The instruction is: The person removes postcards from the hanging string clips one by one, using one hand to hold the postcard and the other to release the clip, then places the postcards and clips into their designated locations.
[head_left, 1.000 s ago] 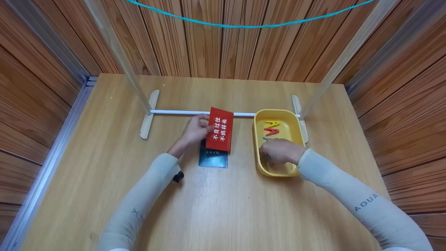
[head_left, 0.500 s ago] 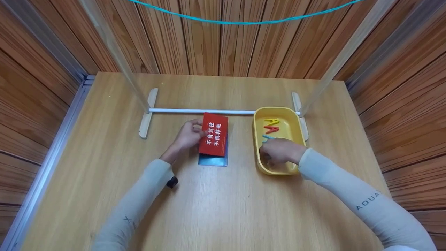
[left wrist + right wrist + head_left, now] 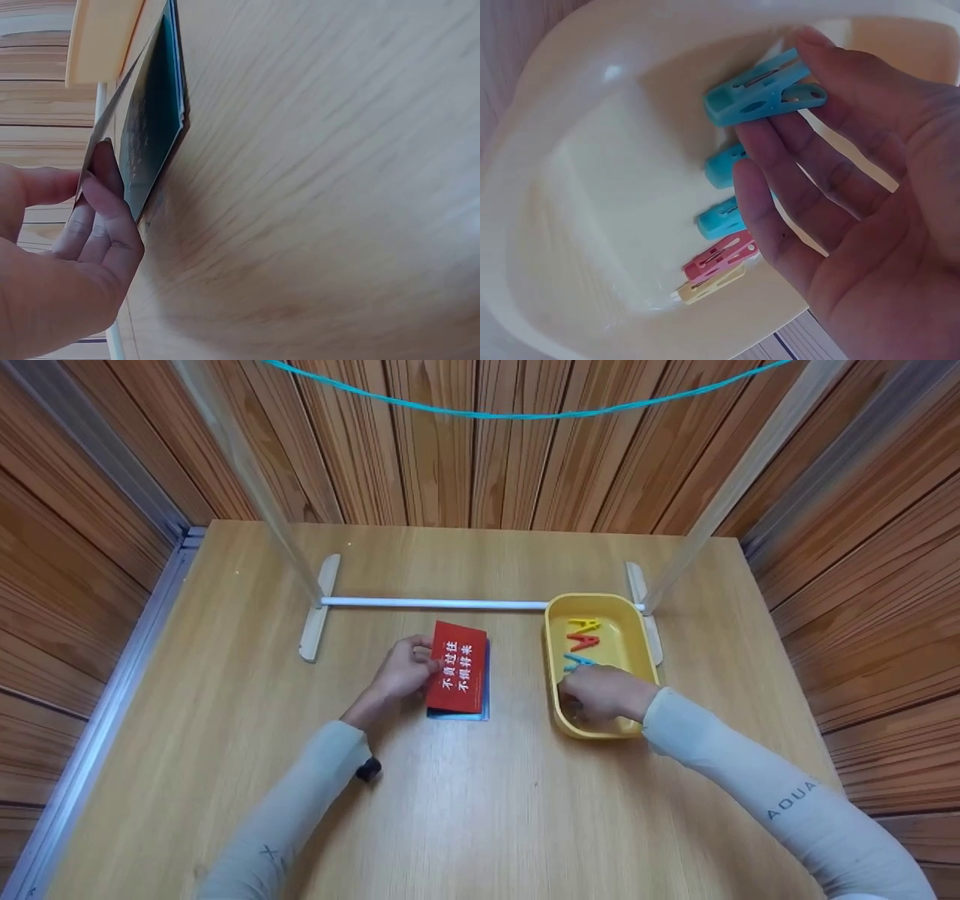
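Note:
In the head view my left hand (image 3: 401, 669) pinches the left edge of a red card (image 3: 457, 667) with white lettering. Beneath it a dark blue card (image 3: 154, 112) lies on the table; the left wrist view shows the red card tilted up over it. My right hand (image 3: 606, 692) reaches into a yellow tray (image 3: 551, 660). Seen from the right wrist, its thumb and fingers pinch a blue clothespin (image 3: 739, 101). Beyond that hand lie two more blue clothespins (image 3: 721, 219), a red clothespin (image 3: 720, 256) and a yellow clothespin (image 3: 712, 283).
A white rod (image 3: 435, 603) runs along the table between two wooden feet (image 3: 319, 607), partly behind the tray. Wooden uprights (image 3: 255, 472) rise from the feet. A turquoise cord (image 3: 525, 415) sags across the top. Wood-patterned walls (image 3: 442, 465) close in the back and sides.
My left hand has drawn the red card toward me, so it now covers most of the blue card. The right hand has stayed in the tray; a blue clothespin shows more beyond it.

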`<move>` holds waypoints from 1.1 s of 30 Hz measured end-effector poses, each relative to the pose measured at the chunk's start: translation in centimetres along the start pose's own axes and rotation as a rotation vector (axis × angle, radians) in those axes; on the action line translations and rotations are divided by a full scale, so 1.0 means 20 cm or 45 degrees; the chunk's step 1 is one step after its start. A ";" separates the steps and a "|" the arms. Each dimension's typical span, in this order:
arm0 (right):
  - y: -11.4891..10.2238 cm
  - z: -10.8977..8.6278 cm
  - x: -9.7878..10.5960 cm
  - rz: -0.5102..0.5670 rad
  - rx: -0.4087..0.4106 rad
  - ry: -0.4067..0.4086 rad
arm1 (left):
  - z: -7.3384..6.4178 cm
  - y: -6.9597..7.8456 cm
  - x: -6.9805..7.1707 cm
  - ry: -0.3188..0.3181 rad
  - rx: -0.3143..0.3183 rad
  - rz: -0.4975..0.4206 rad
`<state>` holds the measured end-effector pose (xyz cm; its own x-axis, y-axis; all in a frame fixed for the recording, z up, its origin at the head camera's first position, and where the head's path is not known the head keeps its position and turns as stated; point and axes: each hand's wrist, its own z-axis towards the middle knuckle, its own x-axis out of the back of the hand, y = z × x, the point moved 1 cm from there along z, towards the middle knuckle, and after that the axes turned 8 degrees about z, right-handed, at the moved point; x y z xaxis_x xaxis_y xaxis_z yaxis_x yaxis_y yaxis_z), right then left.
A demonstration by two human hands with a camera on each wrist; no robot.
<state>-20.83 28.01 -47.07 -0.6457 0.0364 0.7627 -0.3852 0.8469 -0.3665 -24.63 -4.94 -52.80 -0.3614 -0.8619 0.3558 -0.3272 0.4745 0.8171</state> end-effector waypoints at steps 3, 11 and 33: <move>0.00 -0.01 -0.01 0.012 -0.023 0.008 | -0.01 0.00 -0.01 0.004 0.018 0.017; 0.00 -0.01 -0.01 0.029 -0.045 0.015 | -0.04 -0.01 -0.04 0.065 -0.016 0.319; 0.01 -0.03 -0.04 0.025 -0.034 0.054 | -0.05 -0.04 -0.06 0.175 -0.237 0.871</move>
<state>-19.94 28.52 -47.41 -0.6244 0.0748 0.7775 -0.3544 0.8599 -0.3674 -23.03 -4.50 -53.39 -0.3149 -0.4033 0.8592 0.0916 0.8881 0.4504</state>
